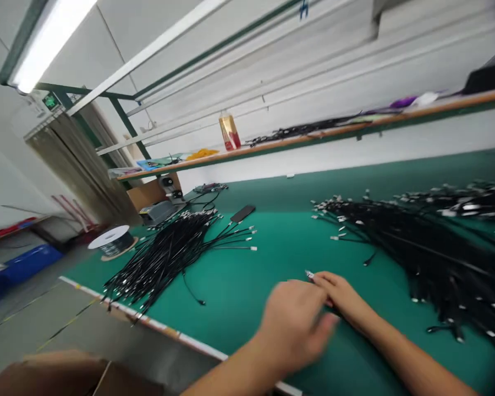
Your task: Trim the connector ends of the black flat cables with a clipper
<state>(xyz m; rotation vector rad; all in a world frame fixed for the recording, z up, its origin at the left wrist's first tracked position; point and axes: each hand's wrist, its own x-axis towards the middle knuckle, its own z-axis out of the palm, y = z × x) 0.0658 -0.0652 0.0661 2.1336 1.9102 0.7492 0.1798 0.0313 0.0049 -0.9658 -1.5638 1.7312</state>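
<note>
My right hand is closed over the green table, and a small silver connector pokes out past its fingertips. A dark strand below that hand looks like the black cable it grips. My left hand is just left of it, partly in front, and smeared by motion; whether its curled fingers hold anything is unclear. Left of my hands lies a heap of black cables with silver plug ends. Another large pile of black cables spreads over the table's right side.
A wire spool stands at the table's left edge near a grey device. A black phone-like slab lies behind the left heap. Above the table's back runs a shelf bearing a gold-and-red bottle. A cardboard box is at lower left.
</note>
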